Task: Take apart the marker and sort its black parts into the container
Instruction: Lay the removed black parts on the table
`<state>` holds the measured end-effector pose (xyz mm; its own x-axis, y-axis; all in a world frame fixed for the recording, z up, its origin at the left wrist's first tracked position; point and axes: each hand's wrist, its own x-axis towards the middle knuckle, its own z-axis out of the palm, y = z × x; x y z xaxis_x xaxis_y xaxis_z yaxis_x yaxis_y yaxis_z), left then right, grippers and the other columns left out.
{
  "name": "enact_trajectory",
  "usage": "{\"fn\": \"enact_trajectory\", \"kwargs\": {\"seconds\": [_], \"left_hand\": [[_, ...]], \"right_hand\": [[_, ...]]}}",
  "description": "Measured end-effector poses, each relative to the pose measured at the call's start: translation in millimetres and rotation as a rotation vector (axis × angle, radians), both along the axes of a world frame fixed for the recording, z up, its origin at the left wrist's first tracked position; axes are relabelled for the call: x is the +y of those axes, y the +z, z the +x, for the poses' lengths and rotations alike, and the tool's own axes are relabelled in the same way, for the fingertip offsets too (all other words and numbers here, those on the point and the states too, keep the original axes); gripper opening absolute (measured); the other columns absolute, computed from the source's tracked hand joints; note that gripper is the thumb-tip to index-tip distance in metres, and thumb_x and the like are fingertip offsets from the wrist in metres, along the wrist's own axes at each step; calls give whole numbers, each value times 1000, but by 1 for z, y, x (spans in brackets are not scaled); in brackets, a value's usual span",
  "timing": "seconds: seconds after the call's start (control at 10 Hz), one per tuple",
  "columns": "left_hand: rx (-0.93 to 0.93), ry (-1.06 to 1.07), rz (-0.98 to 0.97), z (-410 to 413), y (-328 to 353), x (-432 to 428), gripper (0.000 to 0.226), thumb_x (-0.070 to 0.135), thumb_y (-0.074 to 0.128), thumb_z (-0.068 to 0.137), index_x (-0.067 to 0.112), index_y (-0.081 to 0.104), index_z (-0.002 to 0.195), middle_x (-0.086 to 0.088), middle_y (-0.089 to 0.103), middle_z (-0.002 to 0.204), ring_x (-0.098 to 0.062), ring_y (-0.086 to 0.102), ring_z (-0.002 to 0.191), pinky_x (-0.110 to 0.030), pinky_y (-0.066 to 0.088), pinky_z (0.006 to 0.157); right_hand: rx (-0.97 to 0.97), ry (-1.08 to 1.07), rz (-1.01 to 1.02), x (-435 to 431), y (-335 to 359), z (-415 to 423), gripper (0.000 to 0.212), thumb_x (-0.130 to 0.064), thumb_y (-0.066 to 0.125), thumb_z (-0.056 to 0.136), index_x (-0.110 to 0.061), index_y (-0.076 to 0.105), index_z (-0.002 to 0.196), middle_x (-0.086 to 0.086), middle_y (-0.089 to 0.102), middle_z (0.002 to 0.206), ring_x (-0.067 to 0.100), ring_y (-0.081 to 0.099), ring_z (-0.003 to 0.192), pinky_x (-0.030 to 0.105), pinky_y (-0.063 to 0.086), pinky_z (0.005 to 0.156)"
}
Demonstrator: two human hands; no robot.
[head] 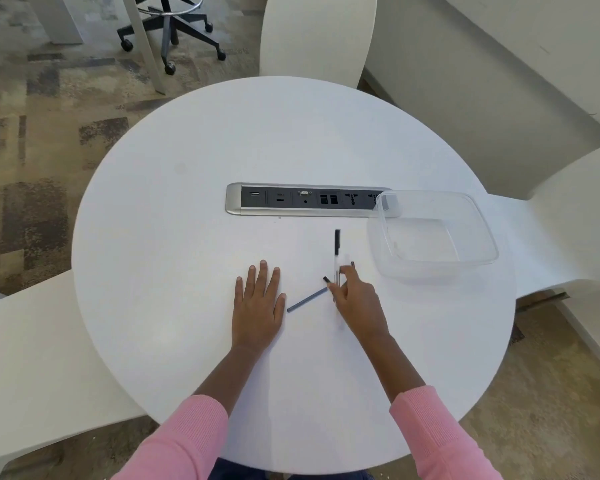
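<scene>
Light, stiff marker parts on the counter (187, 237).
We pinch the clear barrel (337, 271) in right-hand fingers (343, 275); left hand (257, 306) lies flat, spread.

Left hand (257, 306) flat on table (187, 237). Right hand (355, 303) grips marker (337, 258); dark rod (307, 299) between hands; container (433, 233) near.

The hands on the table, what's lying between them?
In the head view, a thin dark grey stick lies slanted on the white table between the flat left hand and the right hand, which grips the marker.
</scene>
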<state>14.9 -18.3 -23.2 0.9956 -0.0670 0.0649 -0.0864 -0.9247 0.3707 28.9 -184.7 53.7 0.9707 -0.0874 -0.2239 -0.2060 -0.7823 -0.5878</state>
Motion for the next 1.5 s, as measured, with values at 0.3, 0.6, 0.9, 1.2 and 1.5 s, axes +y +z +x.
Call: {"fn": "enact_trajectory", "kwargs": {"seconds": [0.3,0.6,0.9,1.2,1.5], "left_hand": [[2,-6,3,-1,1,0,49,21,52,90,9,41,137,-17,37,146,-37,33,135,-53,21,110],[-9,-3,0,-1,1,0,49,20,54,89,8,43,135,-18,39,145,-37,35,133,-54,22,109],[-1,-2,-10,0,1,1,49,20,51,90,9,41,136,-17,37,146,-37,33,135,-53,21,110],[-21,-2,-8,0,2,0,49,19,54,89,8,44,135,-18,40,144,-38,36,133,-55,23,109],[-32,-4,13,0,2,0,50,18,58,87,7,45,133,-19,43,142,-39,40,130,-56,27,106]], "right_hand": [[76,64,-215,5,-19,-17,30,-16,47,91,-5,44,118,18,54,114,36,56,98,40,46,78],[43,55,-169,12,-19,-3,36,-12,51,89,-9,41,124,18,50,117,38,56,99,42,47,78],[22,92,-134,22,-20,6,35,-12,52,89,-8,43,123,18,50,118,35,55,103,42,48,79],[-8,94,-142,24,-19,5,31,-15,51,90,-8,46,121,17,48,121,34,53,106,40,48,80],[-14,29,-148,38,-26,-25,26,-29,48,92,-4,53,96,14,52,103,28,53,96,37,47,68]]}}
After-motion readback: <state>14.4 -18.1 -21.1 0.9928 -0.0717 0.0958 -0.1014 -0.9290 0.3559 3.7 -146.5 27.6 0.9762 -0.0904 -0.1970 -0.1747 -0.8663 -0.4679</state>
